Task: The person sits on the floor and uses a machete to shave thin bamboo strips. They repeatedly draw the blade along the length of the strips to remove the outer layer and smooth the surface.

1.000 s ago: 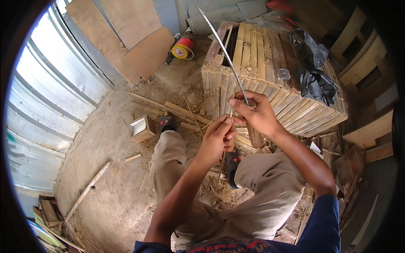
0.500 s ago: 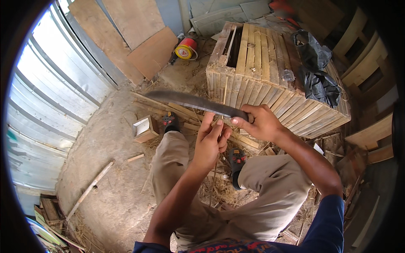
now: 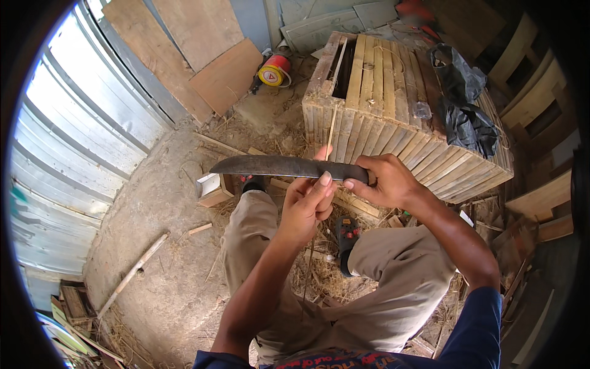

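Observation:
My right hand (image 3: 390, 178) is closed round the handle end of a machete (image 3: 264, 165), its long dark blade lying nearly level and pointing left. Pinched in the fingers of my left hand (image 3: 304, 212) is a thin bamboo strip (image 3: 332, 129). This strip runs up behind the blade toward the slatted box and hangs down between my legs. The left thumb rests at the blade's lower edge near the handle, and one fingertip shows above the blade. Where blade and strip meet is partly hidden by the fingers.
A large slatted wooden box (image 3: 399, 138) stands ahead on the right, with black plastic bags (image 3: 470, 129) on top. A red and yellow container (image 3: 273, 72) is behind it. A small wooden box (image 3: 215, 190), a pole (image 3: 132, 275) and scattered shavings lie on the floor. Corrugated metal (image 3: 74, 147) closes the left.
The blade's tip has dropped, so the machete has gone from slanting to nearly level. My left index finger now reaches behind the blade, and the thumb has come up against it.

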A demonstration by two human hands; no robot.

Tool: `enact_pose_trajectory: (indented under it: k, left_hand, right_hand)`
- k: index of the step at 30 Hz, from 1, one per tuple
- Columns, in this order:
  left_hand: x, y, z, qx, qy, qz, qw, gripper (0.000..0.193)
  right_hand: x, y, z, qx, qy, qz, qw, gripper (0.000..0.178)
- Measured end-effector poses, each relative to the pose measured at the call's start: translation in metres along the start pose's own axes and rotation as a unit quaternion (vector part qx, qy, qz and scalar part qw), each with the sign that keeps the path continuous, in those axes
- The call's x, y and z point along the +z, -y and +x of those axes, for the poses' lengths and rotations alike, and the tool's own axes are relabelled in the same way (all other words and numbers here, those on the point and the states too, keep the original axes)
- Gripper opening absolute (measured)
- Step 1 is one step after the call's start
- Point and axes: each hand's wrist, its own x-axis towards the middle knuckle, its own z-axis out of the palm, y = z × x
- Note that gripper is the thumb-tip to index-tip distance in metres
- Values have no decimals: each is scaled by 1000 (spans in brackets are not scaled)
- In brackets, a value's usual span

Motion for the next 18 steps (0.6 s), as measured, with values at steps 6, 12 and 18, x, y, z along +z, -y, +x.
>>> enact_pose_trajectory:
  k: [6,12,18]
  left_hand:
    - [6,1,0,-15,-20,24,999,58]
    - [13,7,1,-27,-105,59,992,29]
    - [7,6,3,-59,-104,23,993,21]
  right_hand:
    - [0,0,-5,-2,-23,-18,1000,50]
    - [-3,-1,-7,-2,-63,-65,996,54]
    - [-3,-5,-10,-23,-71,-70,995,49]
